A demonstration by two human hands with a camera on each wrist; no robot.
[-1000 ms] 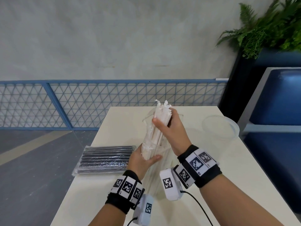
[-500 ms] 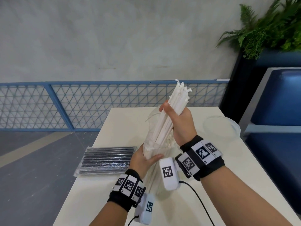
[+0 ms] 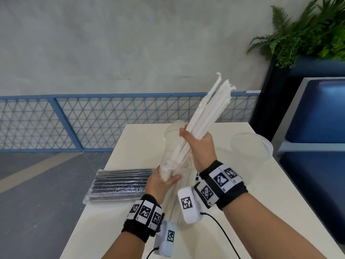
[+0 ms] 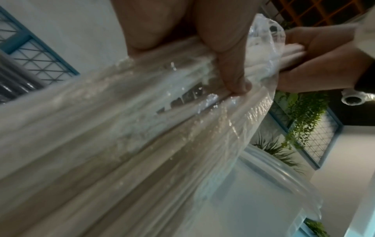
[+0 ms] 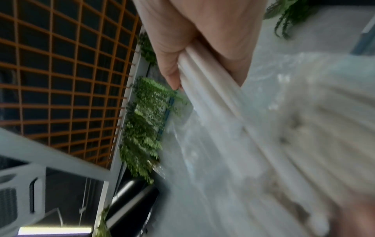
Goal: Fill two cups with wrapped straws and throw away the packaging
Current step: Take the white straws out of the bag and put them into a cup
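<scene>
My right hand grips a bundle of white wrapped straws and holds it up and tilted to the right, most of its length out of the clear plastic bag. My left hand grips the lower part of that bag, with more white straws still inside. In the right wrist view the straws run through my curled fingers. A clear plastic cup stands on the white table to the right of my hands. Whether a second cup stands behind the bag I cannot tell.
A sealed pack of black straws lies at the table's left edge. A blue mesh fence runs behind the table. A dark planter with ferns and a blue seat stand at the right.
My right hand has pulled the white straw bundle up and to the right, out of the bag. My left hand has kept its hold on the bag's lower part.
</scene>
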